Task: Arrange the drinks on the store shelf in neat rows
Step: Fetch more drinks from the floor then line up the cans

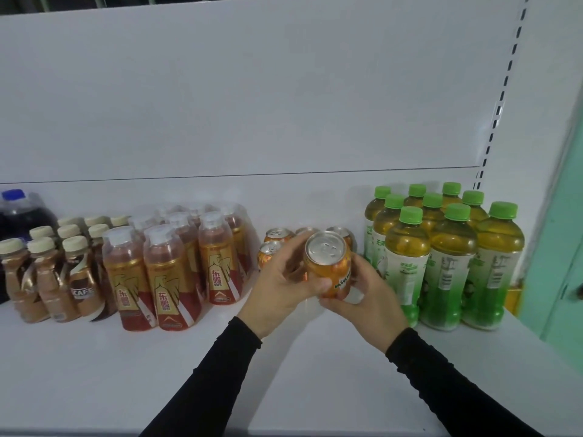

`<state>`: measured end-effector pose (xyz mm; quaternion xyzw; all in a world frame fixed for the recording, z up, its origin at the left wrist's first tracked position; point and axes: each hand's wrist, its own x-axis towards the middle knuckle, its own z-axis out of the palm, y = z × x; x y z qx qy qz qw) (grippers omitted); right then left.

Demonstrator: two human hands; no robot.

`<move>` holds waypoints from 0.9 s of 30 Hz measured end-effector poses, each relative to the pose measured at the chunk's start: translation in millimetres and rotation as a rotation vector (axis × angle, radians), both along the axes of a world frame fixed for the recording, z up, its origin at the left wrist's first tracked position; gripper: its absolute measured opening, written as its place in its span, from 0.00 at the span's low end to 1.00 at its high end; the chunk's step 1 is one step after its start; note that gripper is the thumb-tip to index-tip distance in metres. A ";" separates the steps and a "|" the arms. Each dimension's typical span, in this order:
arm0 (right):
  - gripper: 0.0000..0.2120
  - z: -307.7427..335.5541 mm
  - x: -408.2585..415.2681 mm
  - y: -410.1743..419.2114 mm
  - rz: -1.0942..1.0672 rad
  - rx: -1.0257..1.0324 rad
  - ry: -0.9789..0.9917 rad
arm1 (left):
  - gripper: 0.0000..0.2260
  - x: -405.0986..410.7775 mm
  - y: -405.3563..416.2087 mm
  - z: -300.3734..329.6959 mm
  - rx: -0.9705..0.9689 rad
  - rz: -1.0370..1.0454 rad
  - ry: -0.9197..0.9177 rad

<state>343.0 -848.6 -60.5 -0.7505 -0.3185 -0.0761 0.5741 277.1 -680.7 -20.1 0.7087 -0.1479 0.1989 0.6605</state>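
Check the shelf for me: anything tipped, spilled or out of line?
Nothing spilled or fallen. Both hands, left and right, hold one orange can, tilted, in front of the other orange cans. The green-capped bottles stand upright, though their right-hand one sits a little apart.

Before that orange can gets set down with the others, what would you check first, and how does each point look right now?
1. Grip on the can: left hand and right hand both hold it. Ok.
2. Can upright: top faces up, slightly tilted. Ok.
3. Free spot on the shelf in front of the other cans: the hands hide it. Cannot tell.
4. Other cans standing: the visible tops face up. Ok.
5. Gap to the green bottles: the right hand is close beside them. Not ok; go slowly.
6. Wrapped bottle pack to the left stands apart from the cans. Ok.
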 end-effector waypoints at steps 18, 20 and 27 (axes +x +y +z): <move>0.39 -15.0 -32.6 -18.0 -0.280 -0.246 -0.236 | 0.19 -10.9 -13.3 -18.8 -0.204 0.065 0.096; 0.36 -11.3 -43.1 -36.6 -0.367 -0.281 -0.268 | 0.17 -7.8 -18.7 -18.2 -0.243 -0.008 0.140; 0.31 -3.3 -91.6 -133.7 -0.714 -0.427 -0.467 | 0.18 -3.0 -69.0 -17.2 -0.266 -0.173 0.210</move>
